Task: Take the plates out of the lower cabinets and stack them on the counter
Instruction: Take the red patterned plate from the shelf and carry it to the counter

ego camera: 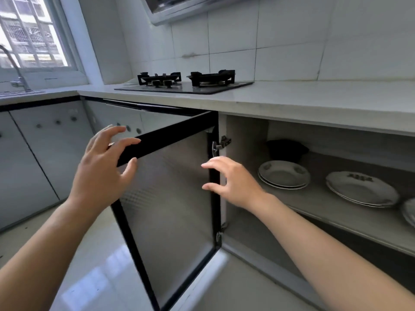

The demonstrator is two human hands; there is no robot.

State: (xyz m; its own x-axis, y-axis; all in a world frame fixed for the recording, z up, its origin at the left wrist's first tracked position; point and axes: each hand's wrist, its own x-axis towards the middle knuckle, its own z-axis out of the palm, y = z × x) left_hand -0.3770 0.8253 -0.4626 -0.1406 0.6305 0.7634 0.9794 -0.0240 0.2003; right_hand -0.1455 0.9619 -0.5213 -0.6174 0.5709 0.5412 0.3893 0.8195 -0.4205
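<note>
Our left hand and right hand, fingers spread and empty, flank the open cabinet door, right of which stacked plates lie flat on the unobstructed shelf.

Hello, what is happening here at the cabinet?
A person is getting at plates in a lower cabinet. The left hand is at the top edge of the open cabinet door, fingers spread. The right hand is empty and reaches towards the shelf. Two small stacks of plates still lie on it, behind them a dark pot. No plates are visible on the counter yet.
</note>
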